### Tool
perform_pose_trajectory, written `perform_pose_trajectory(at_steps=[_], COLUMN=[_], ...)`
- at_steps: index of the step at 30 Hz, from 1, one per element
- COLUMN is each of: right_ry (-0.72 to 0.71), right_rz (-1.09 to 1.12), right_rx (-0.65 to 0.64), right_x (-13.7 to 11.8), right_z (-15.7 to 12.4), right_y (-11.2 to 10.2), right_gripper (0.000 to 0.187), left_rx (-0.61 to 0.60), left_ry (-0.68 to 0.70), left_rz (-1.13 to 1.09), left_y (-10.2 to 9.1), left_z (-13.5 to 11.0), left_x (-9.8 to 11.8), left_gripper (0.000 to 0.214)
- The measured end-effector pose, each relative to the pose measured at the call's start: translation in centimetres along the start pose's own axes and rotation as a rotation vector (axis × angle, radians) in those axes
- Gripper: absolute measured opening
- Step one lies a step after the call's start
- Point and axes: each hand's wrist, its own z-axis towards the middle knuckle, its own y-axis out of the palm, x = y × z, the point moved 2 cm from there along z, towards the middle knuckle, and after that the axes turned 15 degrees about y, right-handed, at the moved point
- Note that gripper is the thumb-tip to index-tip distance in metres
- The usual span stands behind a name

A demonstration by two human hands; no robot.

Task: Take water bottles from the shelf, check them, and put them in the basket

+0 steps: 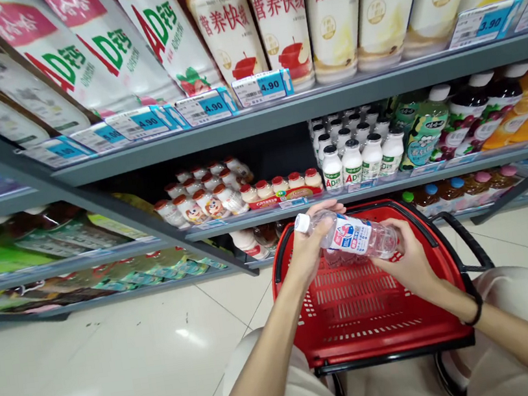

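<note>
A clear plastic bottle [352, 236] with a white cap and a red, white and blue label lies sideways in both my hands. My left hand [308, 244] wraps its neck end near the cap. My right hand [408, 263] grips the bottle's base end. The bottle hovers over a red shopping basket [362, 335] that stands on the floor in front of my knees, its black handle folded down at the right. Another clear bottle seems to lie in the basket under the held one, mostly hidden.
Grey shop shelves [281, 113] run across the back. Big milk-drink bottles [278, 19] stand on top above blue price tags [262, 87]. Small red-capped bottles [215, 198] and white AD bottles [351, 159] fill the middle shelf, juice bottles [516, 103] at right. White tiled floor [120, 362] lies left.
</note>
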Motion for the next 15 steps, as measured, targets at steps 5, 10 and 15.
perform_pose_trajectory(at_steps=[5, 10, 15], right_ry=[0.146, 0.484, 0.682], right_rz=[0.175, 0.395, 0.489], right_rx=[-0.118, -0.411, -0.674], right_x=[0.0, -0.6, -0.5], right_z=[0.5, 0.6, -0.5], right_y=[0.8, 1.6, 2.5], right_gripper=[0.065, 0.061, 0.053], left_rx=[0.028, -0.055, 0.044], left_ry=[-0.021, -0.081, -0.181], left_rz=[0.047, 0.284, 0.783], left_y=[-0.7, -1.8, -3.2], left_z=[0.0, 0.5, 0.9], left_x=[0.4, 1.2, 0.9], left_gripper=[0.041, 0.061, 0.053])
